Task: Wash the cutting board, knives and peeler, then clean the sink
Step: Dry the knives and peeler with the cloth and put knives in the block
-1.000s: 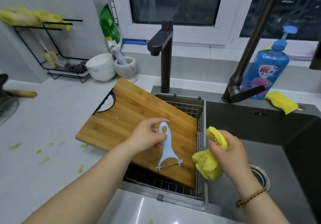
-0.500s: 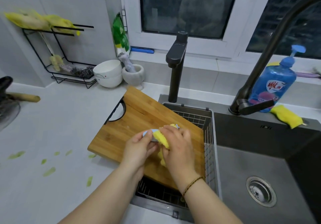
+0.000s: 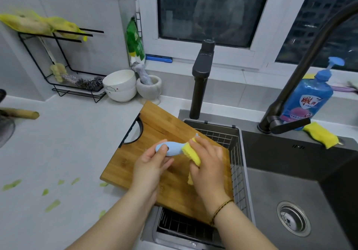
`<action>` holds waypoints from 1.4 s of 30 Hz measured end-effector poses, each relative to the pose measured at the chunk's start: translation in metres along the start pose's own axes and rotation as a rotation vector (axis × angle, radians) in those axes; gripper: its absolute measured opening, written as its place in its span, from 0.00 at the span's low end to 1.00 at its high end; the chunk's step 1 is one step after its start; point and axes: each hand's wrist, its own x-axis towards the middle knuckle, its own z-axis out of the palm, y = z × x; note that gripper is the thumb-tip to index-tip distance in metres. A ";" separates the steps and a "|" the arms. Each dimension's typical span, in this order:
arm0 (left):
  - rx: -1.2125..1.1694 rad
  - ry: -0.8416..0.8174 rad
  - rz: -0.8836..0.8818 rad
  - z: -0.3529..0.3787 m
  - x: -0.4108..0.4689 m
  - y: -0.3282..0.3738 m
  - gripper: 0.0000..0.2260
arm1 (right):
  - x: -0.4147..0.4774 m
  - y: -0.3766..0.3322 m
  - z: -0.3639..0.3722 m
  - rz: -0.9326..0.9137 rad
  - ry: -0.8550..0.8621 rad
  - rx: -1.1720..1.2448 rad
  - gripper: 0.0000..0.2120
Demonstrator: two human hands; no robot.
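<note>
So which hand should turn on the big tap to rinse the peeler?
Probably the right hand: it is on the sink side, nearer the tap lever, and could drop its yellow sponge. The left hand grips the blue peeler by its handle, ready to hold it under the tap.

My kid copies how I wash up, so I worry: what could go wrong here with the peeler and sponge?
1. The right hand wraps the yellow sponge round the blade end of the blue peeler. The blade is hidden, so a finger might get nicked.
2. The left hand holds only the handle end, so the peeler could twist or slip out.
3. The cutting board bridges counter and wire basket; leaning on it might shift it.
</note>
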 end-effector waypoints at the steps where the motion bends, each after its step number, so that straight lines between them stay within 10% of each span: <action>1: 0.047 0.022 0.072 -0.002 0.001 0.001 0.08 | -0.001 -0.004 -0.004 0.140 0.030 0.109 0.18; 6: 0.412 -0.131 0.392 -0.005 -0.004 0.003 0.17 | 0.014 -0.018 -0.016 0.918 -0.193 0.784 0.03; 15: 0.551 -0.377 0.327 -0.011 -0.007 -0.013 0.20 | 0.034 -0.020 -0.018 1.090 -0.317 1.010 0.04; 18: 0.412 -0.328 0.059 -0.011 -0.004 -0.012 0.27 | 0.036 -0.018 -0.018 1.091 -0.313 0.988 0.04; 24: 0.397 -0.357 -0.189 -0.004 -0.002 -0.001 0.09 | 0.037 -0.013 -0.016 1.025 -0.359 0.877 0.07; 32: 0.492 -0.024 -0.094 -0.006 0.024 0.004 0.07 | 0.025 -0.007 -0.013 0.919 -0.195 0.619 0.06; 36: 0.562 -0.033 -0.047 -0.009 0.027 0.007 0.07 | 0.023 -0.013 -0.012 0.316 0.008 0.323 0.10; 42: 0.626 -0.036 0.031 -0.003 0.020 0.010 0.14 | 0.011 -0.019 0.010 -0.052 -0.298 0.040 0.13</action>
